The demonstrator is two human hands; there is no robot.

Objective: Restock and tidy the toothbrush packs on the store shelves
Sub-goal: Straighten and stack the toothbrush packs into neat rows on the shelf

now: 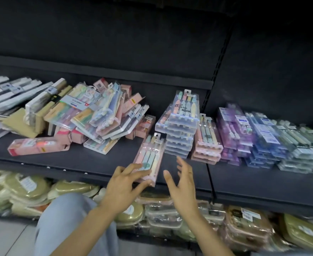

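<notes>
At the left end of the dark shelf a jumbled heap of toothbrush packs lies crisscrossed, with one long pink pack loose in front of it, near the front edge. Toward the middle, a pink pastel pack lies tilted, its lower end overhanging the front edge; the left hand rests its spread, nearly straight fingers on that end (the thumb is hard to make out). Just beside it, the right hand hovers with fingers loosely extended, gripping nothing, below a neat clear stack. Right of that stand tidy stacks in pink, purple, blue and green.
</notes>
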